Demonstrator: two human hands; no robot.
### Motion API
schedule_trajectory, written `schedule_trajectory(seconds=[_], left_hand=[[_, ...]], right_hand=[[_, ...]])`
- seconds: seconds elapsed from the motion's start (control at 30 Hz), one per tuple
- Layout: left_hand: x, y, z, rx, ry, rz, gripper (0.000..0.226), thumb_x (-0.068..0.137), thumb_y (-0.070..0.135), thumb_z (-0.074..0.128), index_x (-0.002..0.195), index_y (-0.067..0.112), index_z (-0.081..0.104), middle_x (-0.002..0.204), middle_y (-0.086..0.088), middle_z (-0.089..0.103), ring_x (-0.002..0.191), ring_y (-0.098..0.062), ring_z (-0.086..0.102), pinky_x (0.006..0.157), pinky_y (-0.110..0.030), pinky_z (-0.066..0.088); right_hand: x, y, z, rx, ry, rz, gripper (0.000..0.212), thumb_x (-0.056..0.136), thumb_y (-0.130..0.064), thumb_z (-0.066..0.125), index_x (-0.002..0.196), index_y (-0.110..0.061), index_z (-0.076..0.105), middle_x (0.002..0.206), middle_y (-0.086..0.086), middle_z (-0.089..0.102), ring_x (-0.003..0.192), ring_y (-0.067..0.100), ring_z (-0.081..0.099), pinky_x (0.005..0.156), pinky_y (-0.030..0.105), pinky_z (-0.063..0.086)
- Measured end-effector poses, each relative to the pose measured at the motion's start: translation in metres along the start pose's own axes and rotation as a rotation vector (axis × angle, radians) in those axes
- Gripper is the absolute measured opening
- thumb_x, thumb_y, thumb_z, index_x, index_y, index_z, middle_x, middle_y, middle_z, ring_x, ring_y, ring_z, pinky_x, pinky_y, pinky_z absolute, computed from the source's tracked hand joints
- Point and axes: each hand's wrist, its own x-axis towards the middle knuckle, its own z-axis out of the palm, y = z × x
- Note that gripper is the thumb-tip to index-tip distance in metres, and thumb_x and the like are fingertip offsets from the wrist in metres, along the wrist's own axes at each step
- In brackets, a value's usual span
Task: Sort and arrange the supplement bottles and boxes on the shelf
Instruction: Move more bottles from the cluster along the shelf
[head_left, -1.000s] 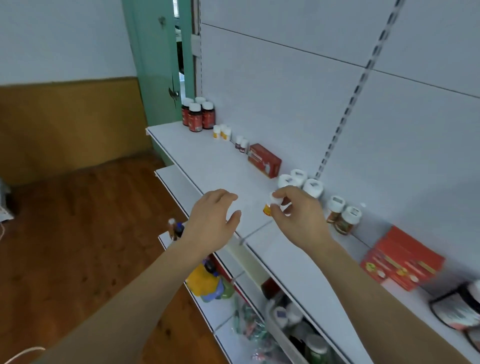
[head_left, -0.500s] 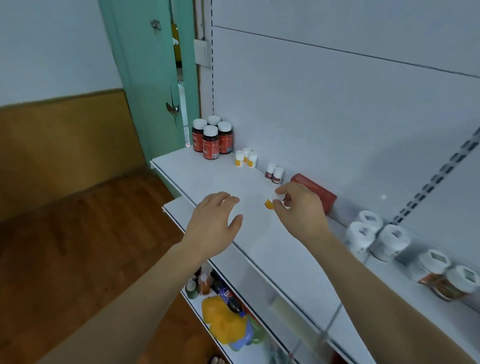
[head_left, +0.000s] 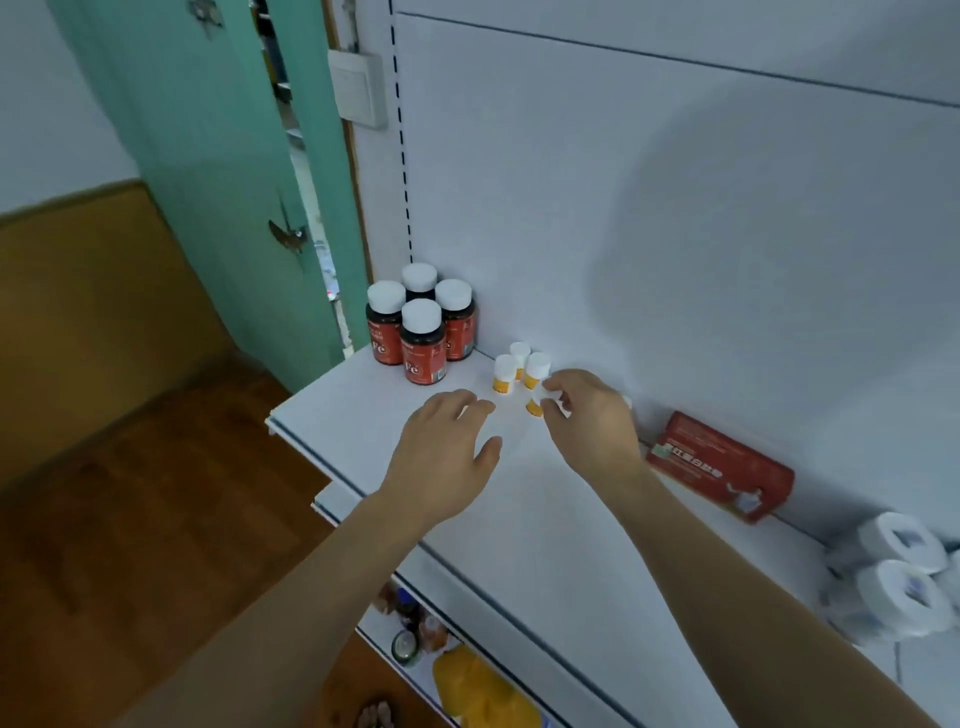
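Note:
My right hand (head_left: 589, 418) pinches a small white bottle with an orange label (head_left: 536, 404) just above the white shelf (head_left: 363, 410), right beside three matching small bottles (head_left: 504, 374) near the back panel. My left hand (head_left: 447, 457) hovers over the shelf with relaxed fingers and holds nothing. Several dark bottles with red labels and white caps (head_left: 423, 343) stand grouped at the shelf's far left corner. A red box (head_left: 722, 465) lies against the back panel to the right of my right hand.
Large white-capped bottles (head_left: 898, 571) stand at the right edge of the shelf. Lower shelves hold mixed bottles and a yellow item (head_left: 483, 691). A green door (head_left: 208, 171) and wooden floor (head_left: 130, 519) are to the left.
My view and both hands have shifted left along the shelf. My right hand has carried the small orange-labelled bottle to the group of matching small bottles.

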Motion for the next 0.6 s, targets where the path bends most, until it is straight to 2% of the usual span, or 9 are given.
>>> schedule_trajectory(seconds=[0.1,0.23,0.4,0.6], left_hand=[[0.023,-0.028,0.004,-0.026,-0.033,0.048,0.043,0.096,0.037,0.052,0.135,0.017,0.054,0.135,-0.004,0.054,0.125,-0.026,0.048,0.103,-0.039,0.042],[0.048,-0.058,0.008,-0.074,-0.078,0.151,0.043,0.096,0.035,0.054,0.134,0.015,0.055,0.135,-0.005,0.054,0.125,-0.025,0.048,0.102,-0.04,0.043],[0.066,-0.074,0.014,-0.121,-0.11,0.258,0.042,0.095,0.035,0.054,0.132,0.015,0.056,0.132,-0.004,0.056,0.122,-0.024,0.05,0.097,-0.039,0.045],[0.077,-0.084,0.021,-0.162,-0.122,0.323,0.041,0.094,0.033,0.056,0.13,0.013,0.057,0.128,-0.004,0.057,0.118,-0.024,0.051,0.094,-0.039,0.048]], right_hand=[[0.015,-0.005,0.025,-0.066,0.03,0.012,0.019,0.087,-0.008,0.065,0.105,-0.008,0.069,0.105,0.008,0.068,0.084,0.028,0.066,0.073,0.039,0.055],[0.024,-0.009,0.047,-0.141,0.107,-0.03,0.013,0.076,0.003,0.073,0.087,-0.004,0.068,0.091,0.014,0.066,0.068,0.035,0.065,0.054,0.04,0.054],[0.022,-0.01,0.061,-0.211,0.151,0.0,0.018,0.076,0.004,0.074,0.091,-0.005,0.07,0.102,0.012,0.066,0.068,0.035,0.066,0.049,0.039,0.053],[0.024,-0.012,0.068,-0.245,0.203,0.012,0.018,0.077,0.005,0.073,0.092,-0.004,0.071,0.104,0.013,0.065,0.068,0.033,0.066,0.046,0.037,0.051]])
